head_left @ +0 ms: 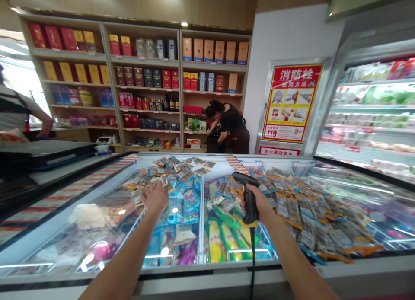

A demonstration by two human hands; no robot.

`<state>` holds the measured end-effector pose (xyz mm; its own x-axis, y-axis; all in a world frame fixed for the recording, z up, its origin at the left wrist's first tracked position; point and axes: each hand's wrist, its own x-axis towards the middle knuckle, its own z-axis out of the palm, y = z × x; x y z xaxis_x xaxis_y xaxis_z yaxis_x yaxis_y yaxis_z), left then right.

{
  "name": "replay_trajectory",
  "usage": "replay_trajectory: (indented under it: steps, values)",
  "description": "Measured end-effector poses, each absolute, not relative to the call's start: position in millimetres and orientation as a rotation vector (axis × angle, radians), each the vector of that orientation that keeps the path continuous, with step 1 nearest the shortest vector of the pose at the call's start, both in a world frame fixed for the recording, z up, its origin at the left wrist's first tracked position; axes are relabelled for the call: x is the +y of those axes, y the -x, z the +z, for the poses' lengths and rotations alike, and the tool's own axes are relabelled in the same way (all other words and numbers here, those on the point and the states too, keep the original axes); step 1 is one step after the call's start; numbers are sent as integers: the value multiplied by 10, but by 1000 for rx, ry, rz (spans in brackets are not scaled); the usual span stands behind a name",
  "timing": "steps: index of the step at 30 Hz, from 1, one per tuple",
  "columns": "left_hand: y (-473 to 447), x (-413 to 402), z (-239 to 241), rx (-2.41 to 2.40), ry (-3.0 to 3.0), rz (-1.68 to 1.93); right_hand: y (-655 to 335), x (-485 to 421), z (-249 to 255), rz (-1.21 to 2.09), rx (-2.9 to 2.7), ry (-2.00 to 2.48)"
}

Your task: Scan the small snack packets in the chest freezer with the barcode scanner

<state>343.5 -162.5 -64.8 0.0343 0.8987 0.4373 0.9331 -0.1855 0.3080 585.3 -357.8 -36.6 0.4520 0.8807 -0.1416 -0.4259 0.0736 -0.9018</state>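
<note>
My right hand [261, 205] is closed round the grip of a black barcode scanner [246, 192] with an orange base; its cable hangs down toward the front edge. The scanner's head points into an open chest freezer [201, 265] full of packaged frozen goods. My left hand [155, 196] reaches forward over the freezer's left compartment, fingers stretched toward a pile of small wrapped packets [171, 172]. I cannot see anything held in it. Yellow corn packs [215, 239] lie below the scanner.
A person in black [230, 127] bends at wooden shelves of boxed goods [145, 79] behind the freezer. Another person [16, 110] stands at a counter on the far left. A red fire-hydrant poster [290, 101] hangs beside an upright chiller [372, 114] on the right.
</note>
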Motion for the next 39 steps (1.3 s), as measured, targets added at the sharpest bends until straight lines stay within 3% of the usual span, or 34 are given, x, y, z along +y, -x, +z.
replay_trajectory:
  steps: [7, 16, 22, 39]
  values:
    - [-3407, -1594, -710, -1915, 2342, -841, -5423, -3304, -363, 1175, -599, 1107]
    - [-3470, -1809, -496, -2057, 2445, -1215, -5434, -3351, -351, 1218, -596, 1077]
    - [-3712, -1960, -527, -1890, 2511, -1436, -5402, -3396, -284, 1235, -568, 1050]
    - [-3952, -1916, -689, -1640, 2644, -1547, -5433, -3408, -325, 1290, -594, 913]
